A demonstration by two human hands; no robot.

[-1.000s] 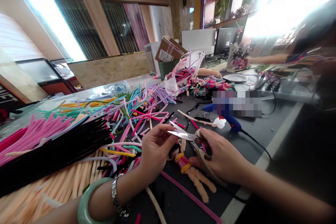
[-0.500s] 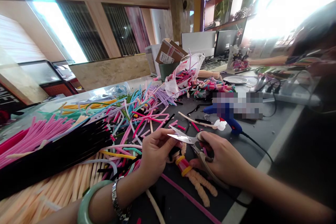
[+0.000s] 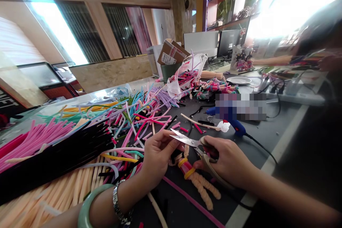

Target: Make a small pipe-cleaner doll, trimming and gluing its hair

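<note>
My right hand grips a pair of scissors by its handles. The blades point left and are slightly apart, right at the fingertips of my left hand. Those fingers are pinched around the upper end of a pipe-cleaner doll, whose head is mostly hidden behind them. A pink body with yellow bands and two coiled peach legs hang down to the right, below the scissors. Some black fuzz shows under my left fingers.
Pipe cleaners in many colours cover the left and middle of the table, with a black bundle in front. A blue glue gun lies at the right with its cord. Finished dolls lie farther back. Another person's arm reaches in at the right.
The scissor blades have drawn closer together beside my left fingertips. Both hands have otherwise stayed nearly in place, and the whole view has shifted very slightly.
</note>
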